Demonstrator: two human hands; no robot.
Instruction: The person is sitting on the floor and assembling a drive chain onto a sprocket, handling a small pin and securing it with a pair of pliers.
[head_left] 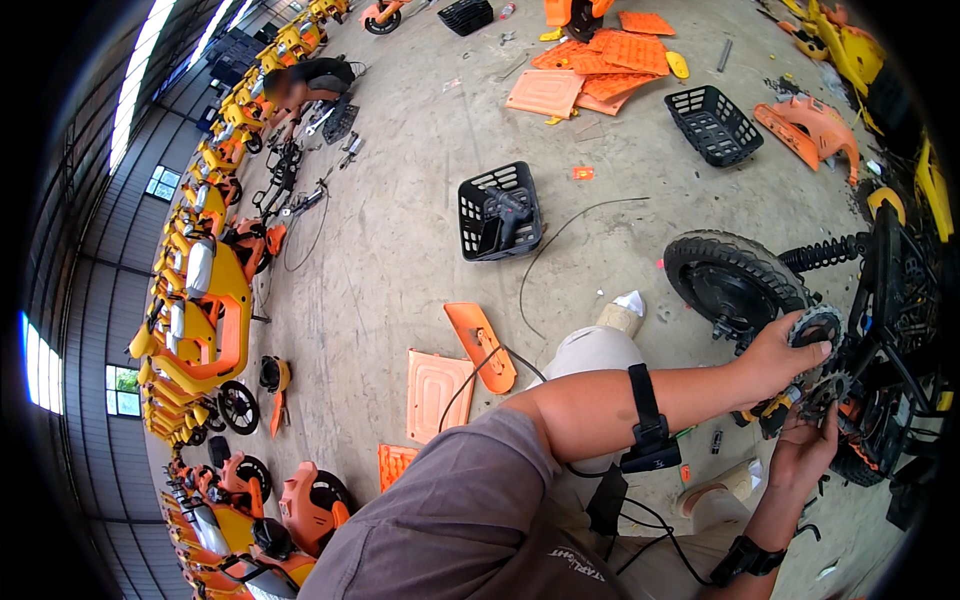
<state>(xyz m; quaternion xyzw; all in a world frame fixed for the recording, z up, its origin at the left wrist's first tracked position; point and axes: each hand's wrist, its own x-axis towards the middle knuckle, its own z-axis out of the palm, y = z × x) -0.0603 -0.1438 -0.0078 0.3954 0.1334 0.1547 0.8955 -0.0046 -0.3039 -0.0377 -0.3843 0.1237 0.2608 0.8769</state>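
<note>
My left hand (pixel 780 362) reaches across from the left and is closed round a round toothed metal sprocket (pixel 815 328), its thumb pressed on the near face. Just below, my right hand (pixel 803 448) comes up from the lower edge, its fingers closed on a second dark toothed sprocket (pixel 826 393). Both sprockets are beside a black scooter frame (pixel 885 310) at the right. A black wheel with a knobbly tyre (pixel 735 270) lies above my hands, next to a black coil-spring shock absorber (pixel 825 252). A yellow and black part (pixel 768 410), partly hidden, is beside my fingers.
A black basket (pixel 465 215) holding a power drill (pixel 508 216) stands on the concrete floor; another basket (pixel 715 125) is farther back. Orange panels (pixel 440 388) and a loose cable (pixel 530 270) lie around. Yellow scooters (pixel 215 335) line the left, where another person (pixel 315 80) crouches.
</note>
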